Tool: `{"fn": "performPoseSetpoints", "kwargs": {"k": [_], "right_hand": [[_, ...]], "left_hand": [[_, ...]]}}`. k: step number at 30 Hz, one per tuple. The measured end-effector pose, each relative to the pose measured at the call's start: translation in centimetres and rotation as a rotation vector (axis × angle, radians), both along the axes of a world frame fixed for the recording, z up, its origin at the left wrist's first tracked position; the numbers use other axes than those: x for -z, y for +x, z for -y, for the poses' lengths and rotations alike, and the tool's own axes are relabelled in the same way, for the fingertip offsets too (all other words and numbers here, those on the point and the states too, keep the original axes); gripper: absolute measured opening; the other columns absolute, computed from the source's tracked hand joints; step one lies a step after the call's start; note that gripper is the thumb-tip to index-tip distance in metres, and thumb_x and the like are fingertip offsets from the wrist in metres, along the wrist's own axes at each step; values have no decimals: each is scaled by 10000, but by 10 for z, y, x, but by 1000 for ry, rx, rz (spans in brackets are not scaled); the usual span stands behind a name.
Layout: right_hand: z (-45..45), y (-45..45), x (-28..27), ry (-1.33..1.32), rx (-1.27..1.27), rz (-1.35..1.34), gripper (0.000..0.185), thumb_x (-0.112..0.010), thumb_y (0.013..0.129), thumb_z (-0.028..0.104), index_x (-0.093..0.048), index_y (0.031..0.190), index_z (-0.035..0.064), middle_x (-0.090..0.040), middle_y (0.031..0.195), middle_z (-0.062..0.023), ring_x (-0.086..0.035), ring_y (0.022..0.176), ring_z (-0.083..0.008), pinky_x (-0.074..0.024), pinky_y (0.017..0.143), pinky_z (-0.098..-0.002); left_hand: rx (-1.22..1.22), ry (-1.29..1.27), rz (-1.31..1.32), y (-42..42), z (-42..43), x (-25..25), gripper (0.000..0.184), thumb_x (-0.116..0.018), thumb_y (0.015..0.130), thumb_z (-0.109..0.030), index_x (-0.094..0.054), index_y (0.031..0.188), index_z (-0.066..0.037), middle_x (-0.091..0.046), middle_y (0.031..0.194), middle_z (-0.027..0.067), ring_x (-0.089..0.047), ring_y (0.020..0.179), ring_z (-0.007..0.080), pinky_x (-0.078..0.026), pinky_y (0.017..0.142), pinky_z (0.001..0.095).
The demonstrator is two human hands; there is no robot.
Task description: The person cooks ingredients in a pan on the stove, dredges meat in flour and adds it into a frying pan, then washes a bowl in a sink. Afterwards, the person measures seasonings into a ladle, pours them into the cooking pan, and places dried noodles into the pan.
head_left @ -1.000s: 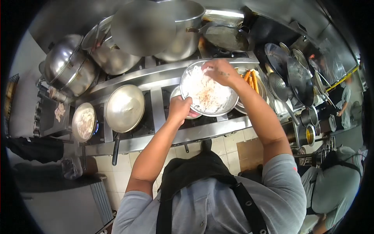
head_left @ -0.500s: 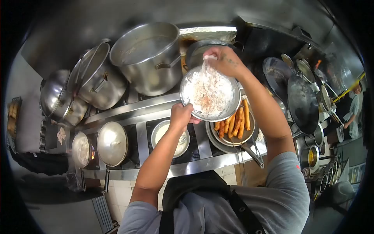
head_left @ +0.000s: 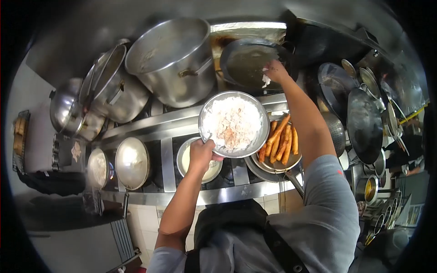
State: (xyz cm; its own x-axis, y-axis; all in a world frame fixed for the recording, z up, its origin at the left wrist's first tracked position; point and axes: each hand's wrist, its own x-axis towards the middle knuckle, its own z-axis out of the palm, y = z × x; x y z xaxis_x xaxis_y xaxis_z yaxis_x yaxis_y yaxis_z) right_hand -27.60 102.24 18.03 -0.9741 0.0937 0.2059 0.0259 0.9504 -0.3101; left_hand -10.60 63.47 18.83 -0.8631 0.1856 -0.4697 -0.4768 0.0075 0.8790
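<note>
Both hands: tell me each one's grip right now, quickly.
Left hand: closed, holding the metal bowl by its edge.
Right hand: closed, fingertips pinching a white-coated piece.

Mid-frame we see 1 round silver metal bowl (head_left: 262, 129) of white-dusted pinkish pieces (head_left: 232, 127); 1 ragged white piece (head_left: 266, 81) dangles upper centre.

I see through single camera worn on person's head, looking forward and steeply down. Lens takes in very wide field: lines bow, corners go dark. Grey shirt (head_left: 318, 227) and dark apron (head_left: 227, 223) fill bottom edge, nearest to me. Left hand (head_left: 203, 155) falls near view's centre, right hand (head_left: 276, 72) farther out, above. Stove front (head_left: 227, 194) crosses below centre; large pot (head_left: 182, 84) and back wall (head_left: 114, 27) lie beyond, toward top.
</note>
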Motion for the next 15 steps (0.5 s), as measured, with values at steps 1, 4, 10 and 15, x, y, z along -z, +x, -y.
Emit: {"fn": "performPoseSetpoints", "kwargs": {"k": [1, 4, 10, 15], "right_hand": [[-2, -1, 14, -29, 86, -44, 255, -645, 791, 234, -681, 979, 65, -683, 903, -168, -651, 855, -357, -511, 768, -414], [30, 23, -21, 57, 208, 14, 229, -651, 803, 261, -692, 954, 94, -687, 939, -141, -644, 872, -358, -511, 763, -424], [194, 114, -88, -47, -313, 224, 404, -661, 799, 395, -673, 1050, 79, -687, 960, -124, -661, 884, -318, -523, 772, -368], [248, 131, -51, 323, -241, 345, 221, -642, 741, 145, -671, 926, 27, -672, 961, -188, -653, 932, -329, -496, 857, -390]], "left_hand": [[3, 10, -18, 1, 4, 2, 369, -520, 776, -66, -512, 1057, 173, -638, 936, 223, -680, 708, 286, -599, 496, 332], [20, 47, -44, 3, 18, 8, 357, -518, 777, -61, -535, 1047, 173, -647, 944, 218, -682, 712, 271, -593, 486, 315], [68, 95, -135, 2, 20, 22, 325, -492, 796, -63, -556, 1009, 174, -657, 913, 213, -682, 711, 262, -576, 466, 300], [98, 166, -103, 5, 17, 5, 285, -506, 795, -59, -527, 941, 185, -646, 810, 256, -666, 574, 304, -573, 453, 320]]}}
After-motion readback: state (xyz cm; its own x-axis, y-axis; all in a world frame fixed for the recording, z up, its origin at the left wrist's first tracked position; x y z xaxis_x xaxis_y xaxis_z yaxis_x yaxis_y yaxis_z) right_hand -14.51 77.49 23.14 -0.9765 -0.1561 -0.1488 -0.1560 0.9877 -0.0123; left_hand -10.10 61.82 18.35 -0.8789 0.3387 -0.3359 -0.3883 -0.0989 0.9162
